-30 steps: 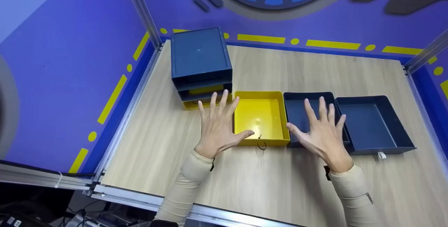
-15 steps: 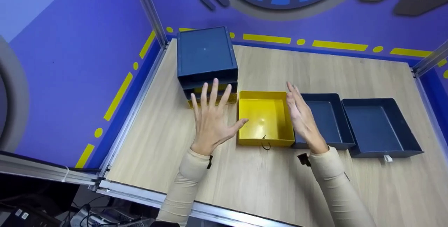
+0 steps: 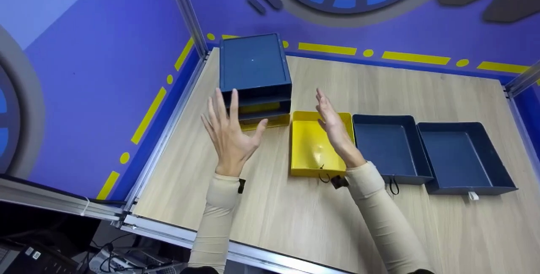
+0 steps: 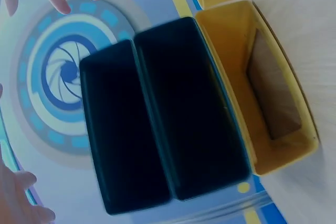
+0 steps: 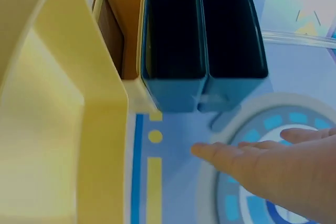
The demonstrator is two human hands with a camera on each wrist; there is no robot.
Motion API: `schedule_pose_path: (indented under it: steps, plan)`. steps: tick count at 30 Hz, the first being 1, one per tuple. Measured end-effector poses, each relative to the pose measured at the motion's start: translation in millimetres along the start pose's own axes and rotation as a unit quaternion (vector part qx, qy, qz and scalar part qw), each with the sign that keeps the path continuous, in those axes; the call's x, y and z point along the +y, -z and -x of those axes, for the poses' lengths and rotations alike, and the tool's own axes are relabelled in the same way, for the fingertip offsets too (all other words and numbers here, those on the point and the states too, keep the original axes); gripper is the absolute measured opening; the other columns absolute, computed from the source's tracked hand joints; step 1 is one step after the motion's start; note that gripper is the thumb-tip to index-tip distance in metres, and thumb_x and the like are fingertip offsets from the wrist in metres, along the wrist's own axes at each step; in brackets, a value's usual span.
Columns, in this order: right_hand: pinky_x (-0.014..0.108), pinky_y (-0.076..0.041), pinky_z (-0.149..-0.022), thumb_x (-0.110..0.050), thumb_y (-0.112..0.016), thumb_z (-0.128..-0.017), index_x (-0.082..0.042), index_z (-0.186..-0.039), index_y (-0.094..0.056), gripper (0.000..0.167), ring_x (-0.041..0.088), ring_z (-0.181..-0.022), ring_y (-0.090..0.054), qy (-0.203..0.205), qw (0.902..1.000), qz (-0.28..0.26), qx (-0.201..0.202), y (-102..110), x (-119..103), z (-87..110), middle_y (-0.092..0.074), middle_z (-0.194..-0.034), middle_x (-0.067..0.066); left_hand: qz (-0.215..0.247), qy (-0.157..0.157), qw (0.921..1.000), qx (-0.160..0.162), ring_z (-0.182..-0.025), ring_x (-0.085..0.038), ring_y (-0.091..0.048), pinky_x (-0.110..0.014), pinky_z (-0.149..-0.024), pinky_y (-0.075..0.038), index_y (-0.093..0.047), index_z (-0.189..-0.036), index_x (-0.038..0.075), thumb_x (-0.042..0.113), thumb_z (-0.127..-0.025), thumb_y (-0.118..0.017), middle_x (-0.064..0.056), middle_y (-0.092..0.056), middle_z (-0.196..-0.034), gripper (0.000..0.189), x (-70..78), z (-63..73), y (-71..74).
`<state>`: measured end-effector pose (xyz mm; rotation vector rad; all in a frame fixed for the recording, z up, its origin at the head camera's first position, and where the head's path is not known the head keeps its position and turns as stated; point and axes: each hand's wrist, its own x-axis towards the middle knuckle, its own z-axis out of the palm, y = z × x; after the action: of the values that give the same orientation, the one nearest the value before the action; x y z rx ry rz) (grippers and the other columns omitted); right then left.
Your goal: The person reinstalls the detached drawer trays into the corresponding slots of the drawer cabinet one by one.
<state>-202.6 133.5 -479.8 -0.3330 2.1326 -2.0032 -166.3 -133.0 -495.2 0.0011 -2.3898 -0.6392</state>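
In the head view my left hand (image 3: 233,139) is raised with its fingers spread, in front of the stacked cabinet shells (image 3: 255,63), and holds nothing. My right hand (image 3: 334,128) hovers over the yellow drawer (image 3: 316,147), fingers extended, palm turned to the left, also holding nothing. The stack has two dark blue shells on top and a yellow one at the bottom. In the left wrist view the fronts of the dark shells (image 4: 191,108) and the yellow shell (image 4: 236,72) stand open and hollow. The yellow drawer lies to the right of the stack.
Two dark blue drawers stand in a row right of the yellow one: a middle one (image 3: 384,145) with a black loop and a right one (image 3: 455,153) with a white tab. Printed panels (image 3: 109,67) wall the wooden table (image 3: 270,215), which has a metal front edge.
Both hands have moved left. The right hand has turned palm-inward and come from above the middle dark drawer to above the yellow drawer. The drawers and stack stay put while the view shifts slightly.
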Motion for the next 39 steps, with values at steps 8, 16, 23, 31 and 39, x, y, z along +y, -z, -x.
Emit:
schedule_pose_path:
  steps: [8, 16, 23, 31, 39]
  plan:
    - [0.063, -0.014, -0.132, -0.053, -0.019, -0.115, -0.024, -0.173, -0.008, 0.066, 0.035, -0.166, -0.016, -0.017, 0.9996, 0.001, -0.022, -21, -10, -35.9, -0.009, -0.181, 0.005, 0.010, 0.070, 0.9967, -0.040, -0.162, -0.046, -0.023, -0.073, -0.126, -0.018, -0.029, -0.170, 0.030, 0.072, -0.096, -0.059, -0.015, -0.015, -0.180, 0.091, -13.6, -20.5, -11.4]
    - [0.067, -0.016, -0.130, -0.055, -0.022, -0.115, -0.027, -0.173, -0.009, 0.066, 0.035, -0.166, -0.018, -0.013, 0.9997, 0.012, -0.014, -34, -8, -49.4, -0.009, -0.182, 0.001, 0.118, 0.075, 0.9878, -0.070, -0.160, -0.036, -0.033, -0.059, -0.127, -0.032, -0.026, -0.171, 0.027, 0.059, -0.104, -0.059, -0.009, -0.015, -0.180, 0.082, -30.6, -38.7, -26.7]
    - [0.068, -0.020, -0.129, -0.056, -0.022, -0.114, -0.029, -0.173, -0.012, 0.065, 0.036, -0.165, -0.022, -0.004, 0.9997, 0.010, -0.023, -41, -3, -48.8, -0.013, -0.181, 0.002, 0.166, 0.077, 0.9822, -0.044, -0.156, -0.033, -0.042, -0.053, -0.124, -0.039, -0.042, -0.164, 0.020, 0.051, -0.106, -0.061, -0.011, -0.035, -0.173, 0.069, -41.7, -35.6, -29.8]
    - [0.070, -0.019, -0.129, -0.054, -0.019, -0.115, -0.032, -0.173, -0.013, 0.062, 0.037, -0.164, -0.025, -0.001, 0.9996, 0.007, -0.026, -36, -4, -50.9, -0.014, -0.181, 0.003, 0.151, 0.064, 0.9863, -0.017, -0.136, -0.042, -0.061, -0.058, -0.109, -0.052, -0.052, -0.157, 0.015, 0.048, -0.103, -0.065, -0.019, -0.039, -0.170, 0.064, -32.2, -33.7, -26.9]
    - [0.068, -0.017, -0.130, -0.055, -0.020, -0.114, -0.027, -0.173, -0.014, 0.066, 0.037, -0.164, -0.025, -0.018, 0.9992, 0.019, -0.029, -30, -6, -58.2, -0.015, -0.181, 0.006, 0.127, 0.089, 0.9877, -0.019, -0.141, -0.048, -0.056, -0.063, -0.112, -0.048, -0.049, -0.158, 0.017, 0.044, -0.102, -0.069, -0.023, -0.034, -0.171, 0.066, -15.2, -19.3, -24.3]
